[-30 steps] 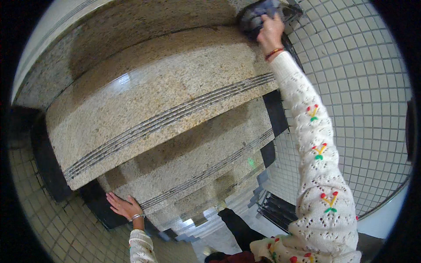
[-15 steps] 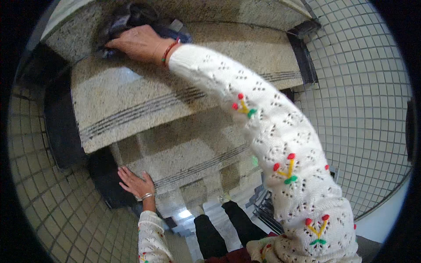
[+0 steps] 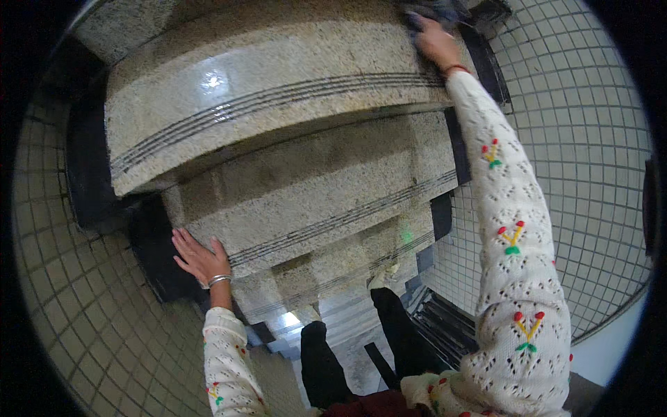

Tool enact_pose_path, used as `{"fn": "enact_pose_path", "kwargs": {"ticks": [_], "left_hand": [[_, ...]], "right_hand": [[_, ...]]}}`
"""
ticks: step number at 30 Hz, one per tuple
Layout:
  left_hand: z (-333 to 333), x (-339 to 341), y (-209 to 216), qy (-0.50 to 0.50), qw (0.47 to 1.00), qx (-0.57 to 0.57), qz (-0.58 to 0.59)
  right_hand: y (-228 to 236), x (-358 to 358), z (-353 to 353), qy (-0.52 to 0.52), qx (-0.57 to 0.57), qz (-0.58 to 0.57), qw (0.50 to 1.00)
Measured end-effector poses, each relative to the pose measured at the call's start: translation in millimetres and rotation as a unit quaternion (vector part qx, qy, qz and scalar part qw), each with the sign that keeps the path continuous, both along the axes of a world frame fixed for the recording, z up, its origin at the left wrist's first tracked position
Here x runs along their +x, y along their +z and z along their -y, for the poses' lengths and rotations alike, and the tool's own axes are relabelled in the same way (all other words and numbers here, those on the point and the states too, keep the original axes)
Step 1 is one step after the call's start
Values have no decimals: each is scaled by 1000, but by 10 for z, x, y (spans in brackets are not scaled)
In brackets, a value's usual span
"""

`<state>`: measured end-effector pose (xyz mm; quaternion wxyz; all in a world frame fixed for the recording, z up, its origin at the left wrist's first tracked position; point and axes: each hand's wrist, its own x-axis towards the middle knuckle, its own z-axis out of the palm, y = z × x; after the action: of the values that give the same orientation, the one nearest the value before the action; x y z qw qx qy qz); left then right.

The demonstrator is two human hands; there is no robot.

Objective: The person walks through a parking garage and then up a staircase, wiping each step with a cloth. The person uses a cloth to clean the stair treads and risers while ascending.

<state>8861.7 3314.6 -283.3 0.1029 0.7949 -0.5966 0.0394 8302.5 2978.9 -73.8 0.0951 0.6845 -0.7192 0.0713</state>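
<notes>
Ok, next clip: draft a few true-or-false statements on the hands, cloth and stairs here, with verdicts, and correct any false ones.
1. The right hand holds a dark cloth. True.
2. The left hand is also gripping a cloth. False: it is empty, its fingers spread.
3. The left wrist carries a red bracelet. False: it has a silver-coloured bangle; the red bracelet is on the right wrist.
4. Dark lines run along the front of the upper step. True.
5. Both sleeves are plain black. False: they are white knit with red, yellow and green decorations.
</notes>
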Motion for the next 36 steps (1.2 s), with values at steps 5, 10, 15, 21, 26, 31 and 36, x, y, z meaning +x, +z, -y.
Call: {"fn": "enact_pose_path", "kwargs": {"ticks": [5,10,15,21,26,31,36], "left_hand": [[41,80,199,-15,998,42,37],[572,-791,1429,-142,983,-85,-75],[2377,-2215,2822,-337,915,-209,-74],[4404,-3148,3276,-301,934,-93,167],[4797,-3278,2997,-224,941,173,185],[4994,-3097,2977,-292,904,145,277],[5203,-2916,2901,-359,912,42,193]], "right_hand": [[-88,-1311,-610,-167,43,10,985],[-204,-1569,-624,-132,56,77,987],[110,-1371,-515,-78,120,81,986],[144,-1331,-601,-61,99,207,972],[-199,-1535,-539,21,67,362,930],[88,-1579,-210,-81,-118,680,719],[493,-1446,907,-51,-393,522,755]]}}
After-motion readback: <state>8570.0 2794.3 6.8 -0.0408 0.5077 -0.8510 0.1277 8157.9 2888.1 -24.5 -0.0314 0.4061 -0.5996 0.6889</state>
